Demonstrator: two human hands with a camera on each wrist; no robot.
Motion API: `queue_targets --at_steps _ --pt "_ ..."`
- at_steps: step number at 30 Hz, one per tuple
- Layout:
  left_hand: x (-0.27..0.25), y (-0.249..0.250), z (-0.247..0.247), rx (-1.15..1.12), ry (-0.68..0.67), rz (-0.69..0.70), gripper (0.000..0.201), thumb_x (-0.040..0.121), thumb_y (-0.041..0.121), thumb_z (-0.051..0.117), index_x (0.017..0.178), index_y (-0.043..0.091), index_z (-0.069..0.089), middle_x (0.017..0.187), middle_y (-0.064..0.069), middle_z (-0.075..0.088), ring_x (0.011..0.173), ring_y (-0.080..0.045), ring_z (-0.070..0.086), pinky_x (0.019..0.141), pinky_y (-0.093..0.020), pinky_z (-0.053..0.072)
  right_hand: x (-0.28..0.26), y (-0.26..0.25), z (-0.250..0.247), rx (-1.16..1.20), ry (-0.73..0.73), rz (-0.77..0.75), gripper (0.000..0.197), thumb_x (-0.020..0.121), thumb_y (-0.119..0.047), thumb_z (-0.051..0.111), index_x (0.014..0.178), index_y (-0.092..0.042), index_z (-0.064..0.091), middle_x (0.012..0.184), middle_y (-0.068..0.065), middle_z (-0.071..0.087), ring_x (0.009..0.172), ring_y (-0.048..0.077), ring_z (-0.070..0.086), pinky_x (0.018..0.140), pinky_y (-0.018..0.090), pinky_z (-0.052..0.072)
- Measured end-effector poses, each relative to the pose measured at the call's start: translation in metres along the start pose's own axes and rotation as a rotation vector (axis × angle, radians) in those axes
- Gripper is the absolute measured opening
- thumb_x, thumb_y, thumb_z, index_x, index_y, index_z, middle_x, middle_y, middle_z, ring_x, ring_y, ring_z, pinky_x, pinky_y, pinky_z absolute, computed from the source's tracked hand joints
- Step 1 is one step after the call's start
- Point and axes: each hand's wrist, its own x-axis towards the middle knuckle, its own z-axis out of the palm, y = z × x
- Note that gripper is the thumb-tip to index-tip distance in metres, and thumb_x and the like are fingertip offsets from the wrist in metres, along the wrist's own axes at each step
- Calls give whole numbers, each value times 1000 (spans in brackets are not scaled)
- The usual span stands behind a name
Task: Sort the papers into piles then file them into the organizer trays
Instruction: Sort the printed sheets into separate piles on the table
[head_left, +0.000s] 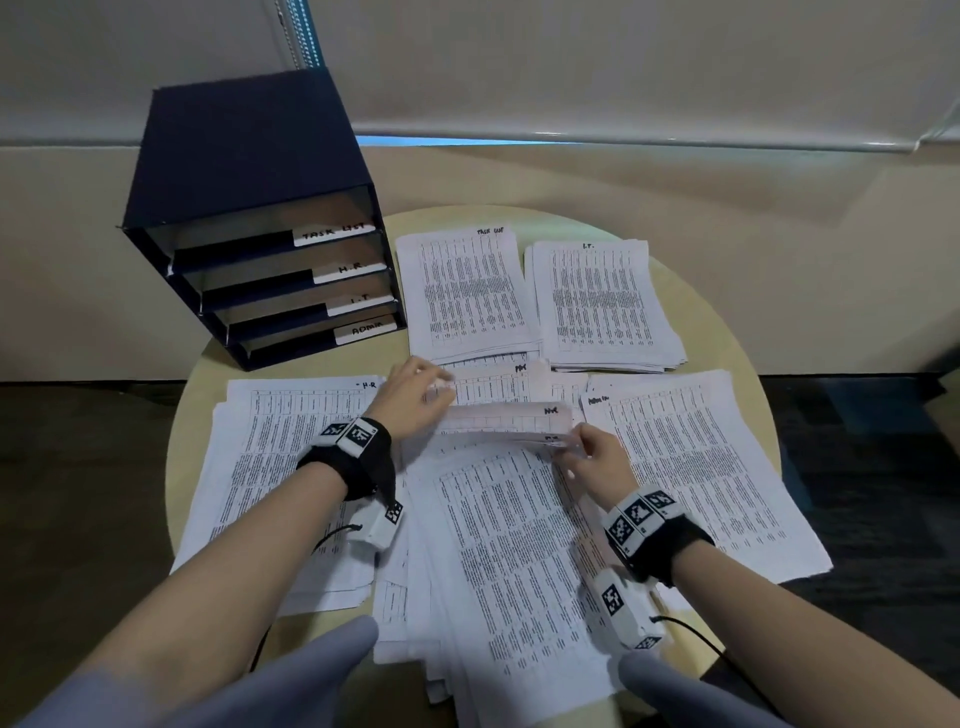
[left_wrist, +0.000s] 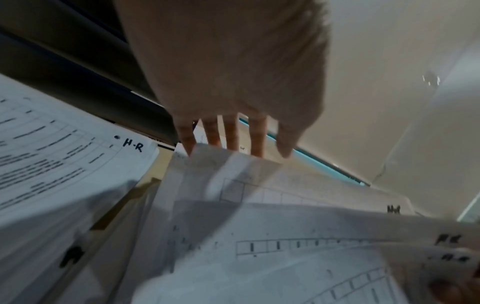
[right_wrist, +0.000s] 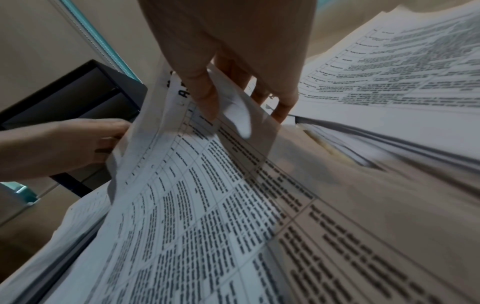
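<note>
**Still sorting: leafing through the middle heap**

I am in the sorting step, not yet filing. My left hand (head_left: 415, 395) holds the far left edge of a few lifted sheets (head_left: 506, 418), fingers curled over the top of them, and my right hand (head_left: 597, 454) pinches their right corner between thumb and fingers. The hands are apart, one at each end of the lifted sheets, above the unsorted heap (head_left: 514, 561) in front of me.

Four piles lie around it on the round desk (head_left: 727, 332): the H.R pile (head_left: 280, 467) to my left, the Task List pile (head_left: 467, 296) and the I.T pile (head_left: 602, 301) beyond, the Admin pile (head_left: 696, 467) to my right. The organizer (head_left: 249, 208) stands at the far left, its four labelled trays looking empty.

Next, I judge, I must read the handwritten corner mark and peel one sheet away to its matching pile.

The papers are thin, limp, white, printed with dense tables; they bow and slide easily. The organizer is a stiff dark-blue box, and the desk is pale and smooth.
</note>
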Motion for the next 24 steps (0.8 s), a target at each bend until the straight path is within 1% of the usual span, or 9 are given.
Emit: queue_targets --at_steps 3,7,10,13,16,17,19,22,24 --pt "10 1 2 240 25 -20 49 99 35 42 145 20 35 145 -7 40 132 -25 36 110 -47 29 0 3 -3 -10 4 3 10 84 -4 61 80 -7 53 72 2 57 61 14 50 53 19 42" --pt "6 7 9 318 212 106 28 97 27 48 123 22 57 117 1 56 114 -20 49 104 -35 29 0 7 -6 120 69 92 35 82 4 59 106 -13 42 90 6 65 71 21 66 53 24 51" --pt "-4 6 12 290 264 182 18 94 24 56 109 22 64 117 3 53 114 -18 47 104 -34 29 0 12 -7 69 71 68 29 82 4 59 101 -14 46 87 7 65 68 22 64 53 27 50" --pt "-12 7 9 177 120 166 4 92 19 59 92 24 59 119 4 54 117 -16 47 110 -36 31 0 15 -6 -35 64 5 14 82 -1 61 77 -11 54 82 8 59 69 20 54 58 25 43" --pt "-22 12 6 -196 -117 106 14 89 12 63 84 23 57 105 3 66 104 -12 60 104 -38 44 3 15 -6 -72 92 25 16 81 1 61 74 -12 55 109 12 53 95 23 54 81 33 50" --pt "-25 13 5 -289 -154 109 13 88 10 65 84 20 58 102 3 69 102 -10 63 102 -37 46 4 17 -6 -69 95 16 17 80 2 60 74 -13 55 118 10 50 106 24 51 93 38 46" --pt "-31 16 1 -428 -232 97 9 87 6 66 87 12 60 101 1 72 101 -8 66 99 -35 48 4 16 -7 -17 93 21 15 78 5 59 82 -10 59 129 5 48 118 23 46 102 44 41" --pt "-40 23 -2 -494 -367 76 10 87 4 65 86 13 61 104 -2 73 105 -9 66 98 -31 48 2 13 -8 92 41 82 33 81 10 55 111 -3 60 121 6 59 107 20 55 88 35 52" --pt "-44 26 -2 -471 -409 64 9 88 8 64 85 17 62 104 0 73 106 -11 66 98 -31 48 -3 12 -7 130 25 100 24 83 12 52 99 -2 63 102 8 66 88 18 60 66 22 53"
